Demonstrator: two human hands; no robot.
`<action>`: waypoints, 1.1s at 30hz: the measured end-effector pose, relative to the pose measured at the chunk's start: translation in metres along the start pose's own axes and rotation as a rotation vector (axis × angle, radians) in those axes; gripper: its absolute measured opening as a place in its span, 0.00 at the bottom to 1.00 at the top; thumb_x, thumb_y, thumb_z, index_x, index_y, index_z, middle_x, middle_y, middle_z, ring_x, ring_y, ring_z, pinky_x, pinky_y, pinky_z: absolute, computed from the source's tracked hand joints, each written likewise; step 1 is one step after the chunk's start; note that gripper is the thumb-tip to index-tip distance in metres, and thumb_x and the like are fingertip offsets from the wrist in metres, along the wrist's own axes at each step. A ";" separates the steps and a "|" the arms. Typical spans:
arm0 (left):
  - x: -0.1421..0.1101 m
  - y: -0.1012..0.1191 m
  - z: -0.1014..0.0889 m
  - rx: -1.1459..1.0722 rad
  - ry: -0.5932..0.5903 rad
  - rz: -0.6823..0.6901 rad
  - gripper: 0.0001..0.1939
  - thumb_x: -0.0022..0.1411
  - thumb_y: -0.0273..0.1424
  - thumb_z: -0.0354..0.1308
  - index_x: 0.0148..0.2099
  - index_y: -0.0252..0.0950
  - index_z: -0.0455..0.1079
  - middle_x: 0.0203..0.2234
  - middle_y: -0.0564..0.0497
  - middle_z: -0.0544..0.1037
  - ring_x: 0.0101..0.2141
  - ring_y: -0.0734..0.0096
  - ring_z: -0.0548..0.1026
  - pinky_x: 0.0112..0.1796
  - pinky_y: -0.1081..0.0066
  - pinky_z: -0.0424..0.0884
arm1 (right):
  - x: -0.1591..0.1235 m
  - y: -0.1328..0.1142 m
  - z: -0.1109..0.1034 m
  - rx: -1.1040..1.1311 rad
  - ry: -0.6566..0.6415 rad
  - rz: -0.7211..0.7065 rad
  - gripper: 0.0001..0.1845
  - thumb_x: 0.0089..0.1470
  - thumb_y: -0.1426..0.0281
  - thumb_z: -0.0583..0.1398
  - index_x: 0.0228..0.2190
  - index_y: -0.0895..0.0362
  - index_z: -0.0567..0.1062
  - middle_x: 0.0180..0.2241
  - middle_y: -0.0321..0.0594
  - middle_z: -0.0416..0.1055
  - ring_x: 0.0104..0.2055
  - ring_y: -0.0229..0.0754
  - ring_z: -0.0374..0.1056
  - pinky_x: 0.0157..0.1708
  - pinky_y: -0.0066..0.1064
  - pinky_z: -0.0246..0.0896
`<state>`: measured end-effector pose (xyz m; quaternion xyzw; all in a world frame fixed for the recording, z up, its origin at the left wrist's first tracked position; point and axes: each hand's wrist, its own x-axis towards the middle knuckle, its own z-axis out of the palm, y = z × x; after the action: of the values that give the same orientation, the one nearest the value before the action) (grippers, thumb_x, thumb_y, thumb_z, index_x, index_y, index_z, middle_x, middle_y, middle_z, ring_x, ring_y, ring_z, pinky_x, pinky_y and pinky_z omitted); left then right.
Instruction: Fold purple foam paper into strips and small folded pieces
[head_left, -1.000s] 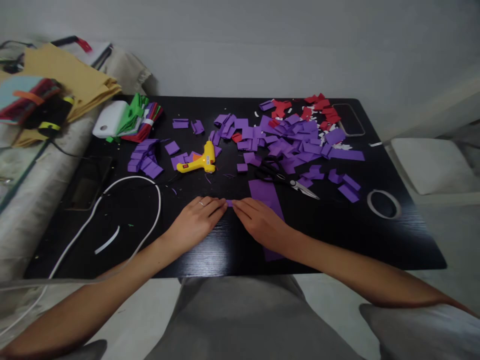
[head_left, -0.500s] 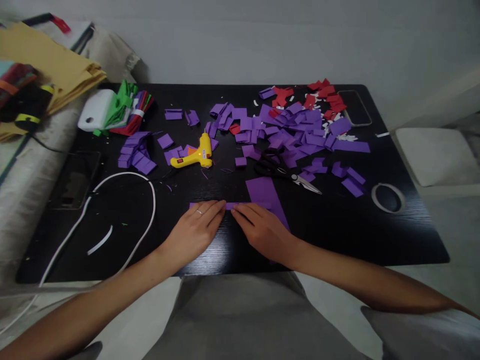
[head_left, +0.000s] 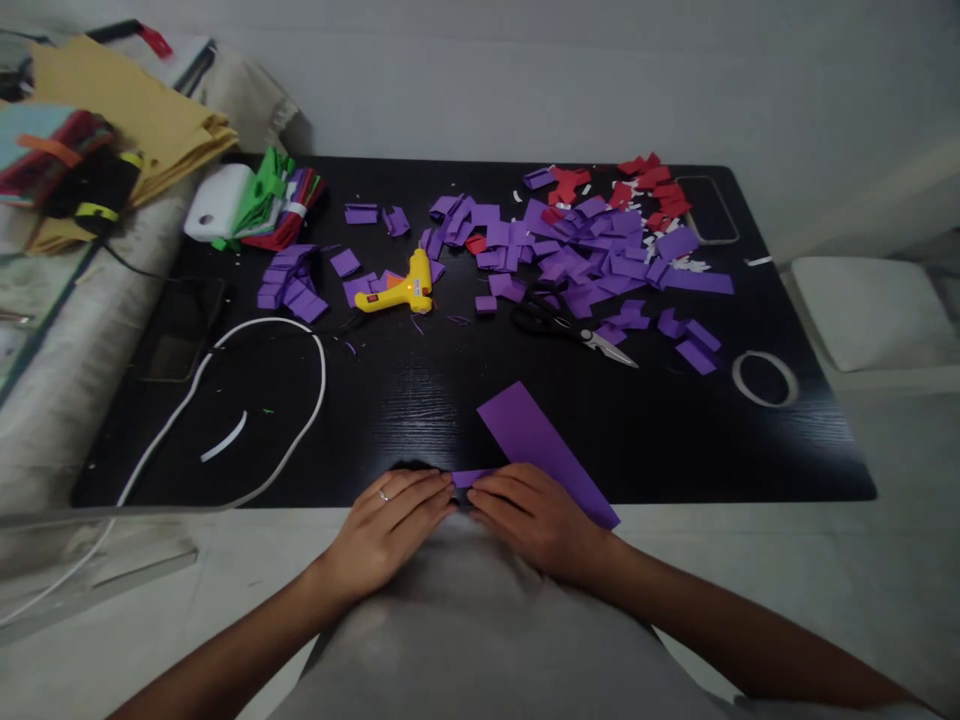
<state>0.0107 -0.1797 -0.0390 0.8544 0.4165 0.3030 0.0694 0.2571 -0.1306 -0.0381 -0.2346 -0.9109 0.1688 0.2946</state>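
A narrow purple paper strip [head_left: 469, 478] spans the gap between my hands at the table's front edge. My left hand [head_left: 394, 525] pinches its left part, fingers pressed together; a ring shows on one finger. My right hand [head_left: 529, 520] is closed on the strip's right part, which the fingers mostly hide. A wider purple sheet [head_left: 547, 450] lies slanted by my right hand, one corner past the table edge. Farther back rest black-handled scissors [head_left: 577, 330] and a yellow glue gun [head_left: 405, 288].
Purple paper pieces [head_left: 581, 240] are heaped at the back, with red pieces [head_left: 652, 185] behind. A tape ring [head_left: 765, 380] sits at right. A white cable [head_left: 319, 400] loops at left, near a phone [head_left: 180, 330] and bundled coloured strips [head_left: 277, 205].
Both hands have drawn the purple strip toward my body, to the table's front edge. The wider purple sheet has shifted nearer and lies more slanted. The view has moved slightly.
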 end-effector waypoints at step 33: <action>-0.012 0.012 0.005 -0.041 -0.001 0.005 0.19 0.72 0.19 0.53 0.63 0.29 0.71 0.52 0.39 0.82 0.51 0.59 0.79 0.49 0.61 0.75 | -0.017 -0.003 -0.002 -0.001 0.046 0.019 0.11 0.67 0.78 0.59 0.47 0.61 0.79 0.43 0.46 0.81 0.46 0.46 0.74 0.47 0.40 0.75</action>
<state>0.0159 -0.1957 -0.0436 0.8539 0.4082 0.3110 0.0863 0.2700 -0.1419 -0.0431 -0.2473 -0.9017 0.1655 0.3137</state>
